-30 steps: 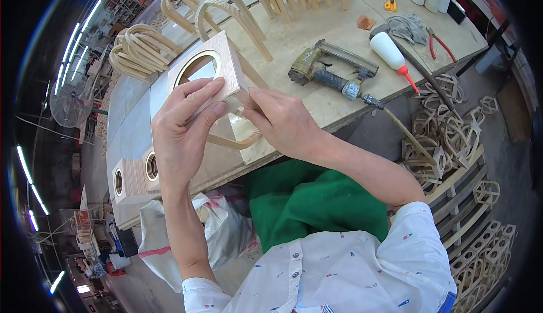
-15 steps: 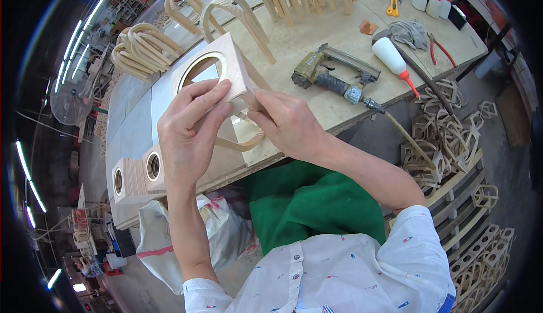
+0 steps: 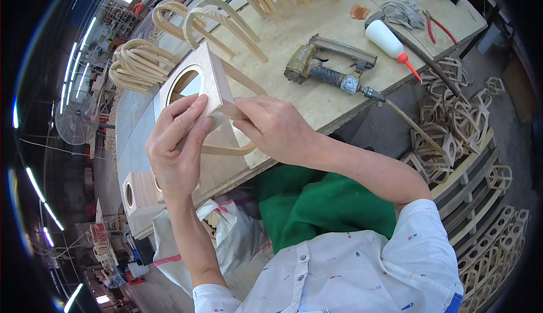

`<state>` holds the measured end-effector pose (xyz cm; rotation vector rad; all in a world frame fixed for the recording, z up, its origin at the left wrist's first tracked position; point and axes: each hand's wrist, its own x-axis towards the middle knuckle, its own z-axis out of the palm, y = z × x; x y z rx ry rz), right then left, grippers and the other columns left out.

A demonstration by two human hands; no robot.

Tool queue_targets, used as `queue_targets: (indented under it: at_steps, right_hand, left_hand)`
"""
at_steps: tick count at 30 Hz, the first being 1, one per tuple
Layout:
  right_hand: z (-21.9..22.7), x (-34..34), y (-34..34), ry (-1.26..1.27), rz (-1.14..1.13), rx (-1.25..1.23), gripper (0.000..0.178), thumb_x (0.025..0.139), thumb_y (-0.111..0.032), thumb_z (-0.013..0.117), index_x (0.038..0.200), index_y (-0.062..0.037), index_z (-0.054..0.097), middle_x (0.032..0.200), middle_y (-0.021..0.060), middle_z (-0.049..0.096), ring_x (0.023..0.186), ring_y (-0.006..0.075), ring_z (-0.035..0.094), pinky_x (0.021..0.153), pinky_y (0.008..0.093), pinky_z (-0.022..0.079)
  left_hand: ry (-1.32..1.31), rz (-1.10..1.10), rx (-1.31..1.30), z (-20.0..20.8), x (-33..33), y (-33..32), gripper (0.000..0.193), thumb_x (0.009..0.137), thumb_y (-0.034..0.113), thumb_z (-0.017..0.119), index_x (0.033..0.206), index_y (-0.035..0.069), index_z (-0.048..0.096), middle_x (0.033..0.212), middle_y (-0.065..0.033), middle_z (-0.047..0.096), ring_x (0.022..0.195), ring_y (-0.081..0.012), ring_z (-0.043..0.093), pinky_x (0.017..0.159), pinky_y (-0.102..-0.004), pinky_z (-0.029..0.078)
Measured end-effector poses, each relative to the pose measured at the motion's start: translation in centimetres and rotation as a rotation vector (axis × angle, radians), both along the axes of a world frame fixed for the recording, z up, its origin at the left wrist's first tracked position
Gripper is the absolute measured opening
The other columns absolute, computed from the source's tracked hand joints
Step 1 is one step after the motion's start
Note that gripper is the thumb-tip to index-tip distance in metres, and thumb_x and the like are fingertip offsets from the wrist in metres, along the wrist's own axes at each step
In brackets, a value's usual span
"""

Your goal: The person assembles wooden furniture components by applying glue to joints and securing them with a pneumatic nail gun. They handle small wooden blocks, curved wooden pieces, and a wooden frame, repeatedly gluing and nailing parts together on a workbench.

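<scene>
Two bare hands meet above the near edge of the long pale plywood workbench (image 3: pixel 294 47), and the change over the last second is small: the square pale plywood panel with a round cut-out (image 3: pixel 195 84) has come slightly higher and closer to the head camera, while both grips appear unchanged. Judged from this, the work is in an aligning or fitting phase, not a pick-up or a set-down.

The panel is held off the bench, tilted, its cut-out facing up and away. The left hand (image 3: pixel 175 149) clasps it from the near side; the fingers (image 3: pixel 184 118) lie flat and close together across the panel's lower corner, thumb on the near edge. The right hand (image 3: pixel 277 129) pinches narrowly at the panel's right corner, fingertips touching the edge where a thin curved bentwood strip (image 3: pixel 229 150) joins it. That strip loops below the panel, between the two hands, touching both.

Farther along the bench lies an olive-and-black pneumatic nail gun (image 3: pixel 328 67), well apart from the hands. Beyond it rests a white squeeze bottle with a red nozzle (image 3: pixel 390 41). Red-handled pliers (image 3: pixel 438 27) lie near the far corner.
</scene>
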<state>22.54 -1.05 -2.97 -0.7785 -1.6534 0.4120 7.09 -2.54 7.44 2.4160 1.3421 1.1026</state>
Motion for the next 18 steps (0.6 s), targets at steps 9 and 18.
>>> queue_targets:
  at_steps: [9, 18]
  right_hand:
    - [0.4, 0.6, -0.2, 0.022, 0.098, -0.127, 0.020, 0.083, -0.015, 0.063, 0.094, 0.0003, 0.056, 0.083, 0.0169, 0.064, 0.083, 0.0365, 0.062, 0.073, 0.0449, 0.050]
    - [-5.0, 11.6, 7.3, -0.671, -0.327, -0.430, 0.050, 0.082, -0.024, 0.065, 0.120, 0.0059, 0.050, 0.112, 0.0278, 0.058, 0.106, 0.0375, 0.058, 0.091, 0.0434, 0.046]
  left_hand:
    - [0.022, 0.000, 0.028, -0.1, -0.2, -0.2, 0.027, 0.079, -0.003, 0.069, 0.106, 0.001, 0.071, 0.103, -0.0129, 0.067, 0.089, -0.0177, 0.065, 0.074, -0.0271, 0.052]
    - [-0.058, -0.003, -0.009, -0.2, 0.1, -0.1, 0.025, 0.079, 0.001, 0.070, 0.104, 0.003, 0.071, 0.096, -0.0101, 0.067, 0.082, -0.0181, 0.065, 0.071, -0.0280, 0.050]
